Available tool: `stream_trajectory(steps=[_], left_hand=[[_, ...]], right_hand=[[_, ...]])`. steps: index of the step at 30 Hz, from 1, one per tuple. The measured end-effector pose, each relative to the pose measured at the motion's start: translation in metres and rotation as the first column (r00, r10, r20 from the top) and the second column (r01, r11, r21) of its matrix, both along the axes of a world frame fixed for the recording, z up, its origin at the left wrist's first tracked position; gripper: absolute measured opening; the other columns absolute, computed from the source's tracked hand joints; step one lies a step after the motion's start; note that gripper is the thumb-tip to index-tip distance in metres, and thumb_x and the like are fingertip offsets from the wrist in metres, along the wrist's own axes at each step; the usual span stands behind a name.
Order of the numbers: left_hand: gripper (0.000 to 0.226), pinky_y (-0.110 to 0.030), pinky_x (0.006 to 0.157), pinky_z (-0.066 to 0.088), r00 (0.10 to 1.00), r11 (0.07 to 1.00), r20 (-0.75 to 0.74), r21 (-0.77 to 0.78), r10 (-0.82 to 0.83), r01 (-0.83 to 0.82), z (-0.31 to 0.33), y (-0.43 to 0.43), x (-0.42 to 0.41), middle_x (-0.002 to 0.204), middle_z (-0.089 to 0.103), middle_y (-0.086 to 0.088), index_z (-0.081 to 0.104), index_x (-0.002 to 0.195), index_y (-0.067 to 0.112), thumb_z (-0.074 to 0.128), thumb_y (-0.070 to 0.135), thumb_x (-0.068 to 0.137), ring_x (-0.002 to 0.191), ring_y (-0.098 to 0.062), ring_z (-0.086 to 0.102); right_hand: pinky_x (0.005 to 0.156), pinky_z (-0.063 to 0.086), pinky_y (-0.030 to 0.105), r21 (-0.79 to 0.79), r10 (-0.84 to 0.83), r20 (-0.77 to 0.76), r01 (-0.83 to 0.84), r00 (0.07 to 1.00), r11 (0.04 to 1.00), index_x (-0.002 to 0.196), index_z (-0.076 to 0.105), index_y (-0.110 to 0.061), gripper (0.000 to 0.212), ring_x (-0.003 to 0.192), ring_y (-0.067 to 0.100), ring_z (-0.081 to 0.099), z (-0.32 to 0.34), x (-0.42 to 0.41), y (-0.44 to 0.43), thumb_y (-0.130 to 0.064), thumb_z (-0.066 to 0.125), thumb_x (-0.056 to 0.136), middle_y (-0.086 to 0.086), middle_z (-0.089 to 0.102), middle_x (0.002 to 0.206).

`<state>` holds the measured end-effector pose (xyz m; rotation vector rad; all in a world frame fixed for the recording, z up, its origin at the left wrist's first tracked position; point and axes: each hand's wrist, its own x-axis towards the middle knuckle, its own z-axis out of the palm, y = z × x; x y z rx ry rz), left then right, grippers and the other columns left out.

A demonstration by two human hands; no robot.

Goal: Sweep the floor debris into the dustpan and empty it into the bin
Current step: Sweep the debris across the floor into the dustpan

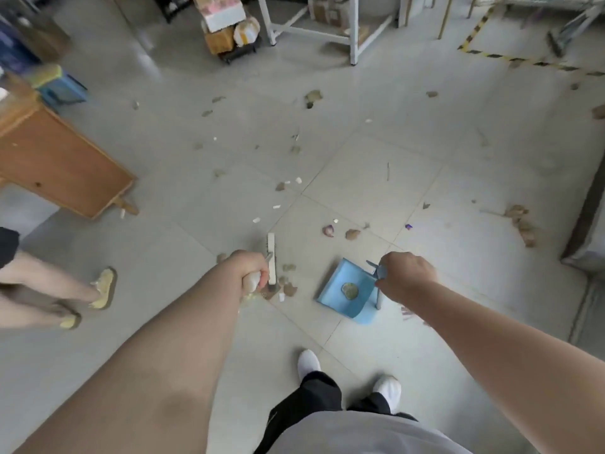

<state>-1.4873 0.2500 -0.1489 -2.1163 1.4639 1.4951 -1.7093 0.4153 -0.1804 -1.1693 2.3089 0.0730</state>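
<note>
My left hand (pixel 249 268) grips the white handle of a broom. The broom head (pixel 271 257) stands on the grey tiled floor beside a small heap of brown scraps (pixel 289 288). My right hand (pixel 404 276) holds the upright handle of a light blue dustpan (pixel 343 294), which rests on the floor to the right of the broom. One greenish scrap (pixel 350 290) lies inside the pan. Dry leaves and white bits (pixel 276 206) are scattered over the tiles ahead, with a larger leaf pile (pixel 520 224) at the right.
Another person's legs in yellow sandals (pixel 104 288) stand at the left. A wooden cabinet (pixel 59 162) sits at the left. A white metal frame (pixel 353 34) and stacked boxes (pixel 226 24) are at the back. Yellow-black tape (pixel 510 57) marks the far right floor. My white shoes (pixel 309 362) are below.
</note>
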Motion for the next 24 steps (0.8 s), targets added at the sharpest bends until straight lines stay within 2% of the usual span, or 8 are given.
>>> stream_trajectory(steps=[4,8,11,13,17,20,22,24], left_hand=[[0.021,-0.027,0.069,0.046,0.971,0.971,0.006,0.004,0.238,-0.238,-0.014,0.010,0.057,0.070,0.060,-0.014,0.058,0.062,0.001,0.057,-0.008,0.043,0.062,-0.026,0.053],[0.025,-0.030,0.067,0.045,0.912,0.912,-0.008,-0.001,0.410,-0.410,-0.027,0.009,0.107,0.068,0.061,-0.018,0.059,0.039,0.002,0.052,-0.009,0.060,0.059,-0.027,0.053],[0.008,-0.028,0.077,0.047,0.865,0.865,-0.023,0.040,0.501,-0.500,-0.031,0.001,0.135,0.048,0.059,-0.012,0.057,0.058,0.001,0.057,-0.006,0.060,0.066,-0.026,0.056],[0.009,-0.031,0.085,0.046,0.836,0.836,-0.019,0.048,0.548,-0.547,-0.035,-0.004,0.148,0.059,0.060,-0.014,0.055,0.064,0.002,0.054,-0.007,0.066,0.079,-0.029,0.058],[0.016,-0.026,0.073,0.043,0.793,0.791,-0.036,0.120,0.608,-0.600,-0.047,-0.014,0.162,0.049,0.056,-0.008,0.052,0.060,0.004,0.050,-0.008,0.071,0.076,-0.026,0.055],[0.028,-0.019,0.046,0.042,0.785,0.786,-0.090,0.176,0.613,-0.593,-0.058,-0.031,0.152,0.067,0.051,-0.010,0.054,0.065,0.001,0.041,-0.010,0.087,0.059,-0.019,0.048],[0.034,-0.021,0.045,0.041,0.809,0.807,-0.093,0.192,0.581,-0.558,-0.061,-0.044,0.135,0.069,0.048,-0.010,0.059,0.063,0.001,0.038,-0.011,0.087,0.053,-0.018,0.046],[0.023,-0.020,0.044,0.040,0.814,0.818,-0.131,0.209,0.566,-0.535,-0.063,-0.056,0.116,0.072,0.049,-0.010,0.058,0.088,0.002,0.039,-0.011,0.087,0.051,-0.016,0.046]], right_hand=[[0.075,0.045,0.028,-0.009,0.090,-0.020,-0.090,0.996,0.996,0.108,0.064,-0.021,0.021,0.101,0.026,0.060,-0.004,0.023,-0.023,-0.023,0.058,0.088,0.003,0.065,0.105],[0.073,0.042,0.027,0.021,0.191,-0.061,-0.190,0.980,0.982,0.107,0.064,-0.021,0.021,0.098,0.026,0.061,-0.005,0.047,-0.050,-0.021,0.058,0.087,0.003,0.065,0.104],[0.070,0.041,0.026,0.045,0.219,-0.072,-0.216,0.973,0.975,0.104,0.065,-0.021,0.020,0.088,0.025,0.058,-0.007,0.060,-0.073,-0.018,0.059,0.084,0.002,0.065,0.099],[0.068,0.042,0.026,0.064,0.234,-0.076,-0.230,0.969,0.971,0.102,0.066,-0.020,0.019,0.086,0.025,0.059,-0.008,0.066,-0.088,-0.019,0.061,0.084,0.002,0.066,0.096],[0.067,0.042,0.025,0.091,0.257,-0.083,-0.249,0.963,0.964,0.101,0.067,-0.022,0.018,0.086,0.024,0.060,-0.012,0.075,-0.113,-0.021,0.059,0.085,0.000,0.066,0.093],[0.070,0.043,0.025,0.113,0.241,-0.082,-0.231,0.967,0.966,0.101,0.067,-0.025,0.020,0.090,0.024,0.062,-0.014,0.073,-0.129,-0.021,0.057,0.085,0.000,0.066,0.095],[0.070,0.043,0.025,0.119,0.213,-0.076,-0.203,0.974,0.972,0.101,0.068,-0.026,0.021,0.090,0.024,0.061,-0.015,0.069,-0.137,-0.021,0.057,0.084,0.000,0.066,0.096],[0.070,0.043,0.024,0.130,0.186,-0.067,-0.177,0.980,0.976,0.100,0.068,-0.027,0.019,0.089,0.024,0.061,-0.017,0.061,-0.143,-0.024,0.059,0.084,-0.001,0.066,0.094]])
